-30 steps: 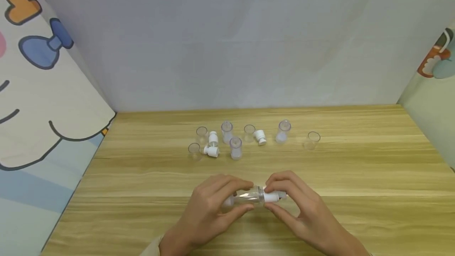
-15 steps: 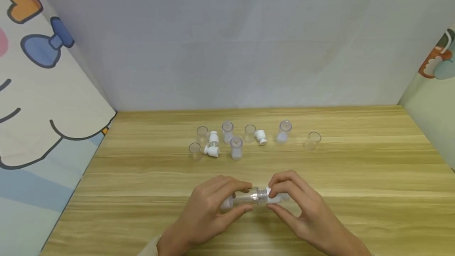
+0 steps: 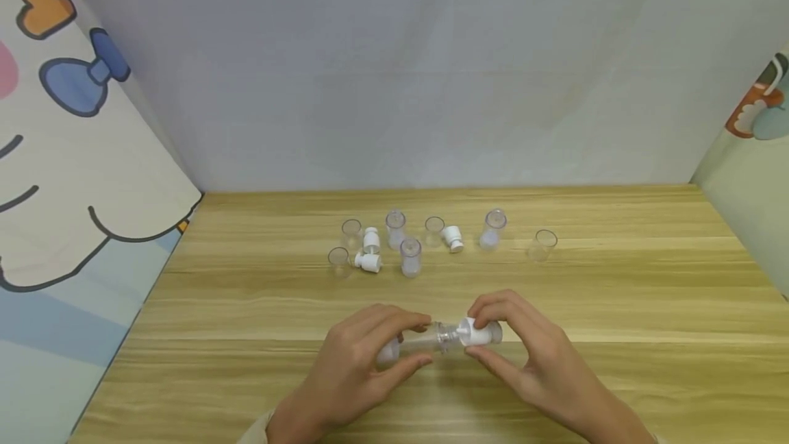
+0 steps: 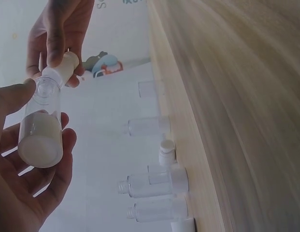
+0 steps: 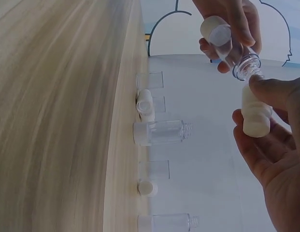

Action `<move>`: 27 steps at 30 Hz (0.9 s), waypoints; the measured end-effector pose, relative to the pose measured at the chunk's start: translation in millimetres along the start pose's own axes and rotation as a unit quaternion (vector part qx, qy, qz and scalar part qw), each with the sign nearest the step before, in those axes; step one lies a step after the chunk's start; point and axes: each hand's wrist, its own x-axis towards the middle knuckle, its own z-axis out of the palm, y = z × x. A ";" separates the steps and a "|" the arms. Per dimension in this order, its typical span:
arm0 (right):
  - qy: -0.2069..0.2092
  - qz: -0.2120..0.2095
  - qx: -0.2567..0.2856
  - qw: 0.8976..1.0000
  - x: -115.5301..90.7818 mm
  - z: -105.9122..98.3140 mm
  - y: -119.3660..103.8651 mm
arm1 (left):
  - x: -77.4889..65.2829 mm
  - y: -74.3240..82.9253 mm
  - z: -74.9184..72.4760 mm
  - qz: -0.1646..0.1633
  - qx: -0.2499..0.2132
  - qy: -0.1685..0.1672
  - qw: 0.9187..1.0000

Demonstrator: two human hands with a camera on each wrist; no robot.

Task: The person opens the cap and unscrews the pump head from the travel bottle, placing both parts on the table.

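My left hand grips a clear bottle with a white base, held sideways above the table with its threaded neck toward the right. Between the thumb and fingers of my right hand is a white pump head, its short stem pointing at the bottle's neck. In the head view a narrow gap shows between the white collar and the neck. The left wrist view shows the bottle's white base in front of the left fingers. From the right wrist, the pump head sits close against the threaded neck.
Toward the back of the wooden table stand several clear bottles, one at the right. Clear caps stand among them, one farthest right. White pump heads lie on their sides, one near the middle. A pale curtain hangs behind.
The right hand has drawn the white pump head rightward off the bottle's neck, so the threads and the stem now show. The left hand with the bottle has shifted slightly left.
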 end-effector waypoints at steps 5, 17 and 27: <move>-0.014 0.009 -0.026 1.000 3.3 -3.1 1.9 | -1.7 0.0 -1.9 -0.002 -0.004 0.005 1.000; -0.009 0.067 -0.094 0.993 14.6 -10.8 14.1 | -3.9 1.7 -6.1 -0.008 0.003 0.005 1.000; -0.016 0.115 -0.145 0.983 28.7 -4.4 40.9 | -5.4 5.3 -10.2 -0.007 0.001 0.017 1.000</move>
